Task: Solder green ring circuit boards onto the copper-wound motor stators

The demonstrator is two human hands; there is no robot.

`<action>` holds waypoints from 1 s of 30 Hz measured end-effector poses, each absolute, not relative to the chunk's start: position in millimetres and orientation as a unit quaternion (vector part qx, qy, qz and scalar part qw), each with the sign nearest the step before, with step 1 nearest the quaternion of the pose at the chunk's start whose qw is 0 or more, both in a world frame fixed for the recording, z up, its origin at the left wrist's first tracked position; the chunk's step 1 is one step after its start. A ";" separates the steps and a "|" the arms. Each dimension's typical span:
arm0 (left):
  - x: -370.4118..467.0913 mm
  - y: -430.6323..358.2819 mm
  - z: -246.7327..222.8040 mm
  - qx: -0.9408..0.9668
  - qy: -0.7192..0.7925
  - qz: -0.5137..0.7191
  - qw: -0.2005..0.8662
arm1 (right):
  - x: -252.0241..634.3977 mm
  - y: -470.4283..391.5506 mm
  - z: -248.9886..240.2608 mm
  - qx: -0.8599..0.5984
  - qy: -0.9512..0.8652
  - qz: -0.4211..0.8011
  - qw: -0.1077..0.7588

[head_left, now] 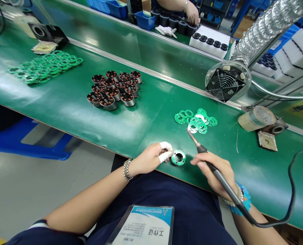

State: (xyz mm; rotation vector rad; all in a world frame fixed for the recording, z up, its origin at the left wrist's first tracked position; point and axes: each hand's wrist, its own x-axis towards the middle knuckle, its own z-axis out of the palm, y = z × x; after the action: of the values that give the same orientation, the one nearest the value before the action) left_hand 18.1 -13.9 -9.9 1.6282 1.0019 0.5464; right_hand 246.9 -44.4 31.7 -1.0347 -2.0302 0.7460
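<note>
My left hand (156, 154), with white covers on the thumb and a finger, pinches at the left edge of a round green circuit board (178, 157). The ring-shaped board sits on top of a motor stator near the table's front edge. What lies between those fingertips is too small to make out. Closed around the dark handle of a soldering iron (203, 149) is my right hand (217, 170). The iron's tip points up and left, apart from the board. Just beyond the tip lies a loose pile of green ring boards (197, 122).
Several copper-wound stators (112, 92) stand at centre left, with stacked green boards (46, 66) farther left. A fan (224, 85) on a foil duct (266, 30) hangs at right above an iron stand (276, 127) and a tub (256, 118). Across the bench is another person's hand (192, 13).
</note>
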 end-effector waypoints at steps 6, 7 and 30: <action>19.6 -15.5 -8.3 0.658 0.428 0.250 0.567 | 234.0 -18.8 21.9 -0.311 -0.854 0.340 0.242; 19.3 -17.4 -8.5 0.640 0.429 0.266 0.579 | 233.0 -18.2 20.2 -0.318 -0.852 0.338 0.243; 37.3 -39.8 -1.5 0.377 0.494 0.335 0.708 | 219.6 -57.6 -2.0 -0.443 -0.786 0.241 0.359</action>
State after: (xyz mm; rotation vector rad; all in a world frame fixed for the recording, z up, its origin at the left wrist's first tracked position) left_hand 37.3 -39.8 -1.5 0.8374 1.0967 0.7435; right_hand 219.6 -57.6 -2.0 -1.1428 -2.0266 0.6215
